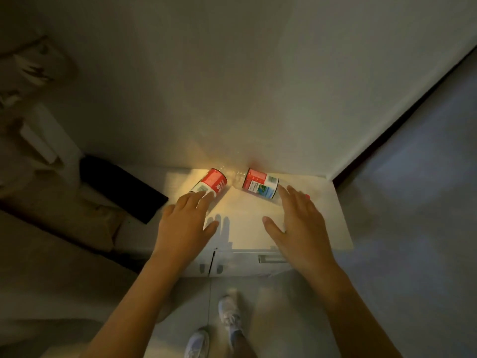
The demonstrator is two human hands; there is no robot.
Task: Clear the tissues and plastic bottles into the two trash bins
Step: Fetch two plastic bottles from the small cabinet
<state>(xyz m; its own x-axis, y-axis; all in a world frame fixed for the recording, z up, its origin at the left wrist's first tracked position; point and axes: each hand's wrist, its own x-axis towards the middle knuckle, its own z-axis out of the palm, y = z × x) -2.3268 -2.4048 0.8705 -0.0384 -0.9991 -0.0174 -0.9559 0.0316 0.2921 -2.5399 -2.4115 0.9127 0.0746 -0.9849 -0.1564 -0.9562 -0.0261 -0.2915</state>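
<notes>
Two clear plastic bottles with red and white labels lie on their sides on a small white cabinet top (247,228), against the wall. The left bottle (213,182) points toward my left hand (184,223), whose fingertips touch its near end. The right bottle (259,186) lies with its red cap toward the right; my right hand (296,223) hovers over its neck end, fingers spread. Neither hand is closed around a bottle. No tissues or trash bins show in this view.
A black object (121,187) lies left of the cabinet beside bedding. The cabinet front has a drawer handle (271,259). A white wall stands behind, with a dark baseboard and floor to the right. My shoes (227,316) are below on the tiled floor.
</notes>
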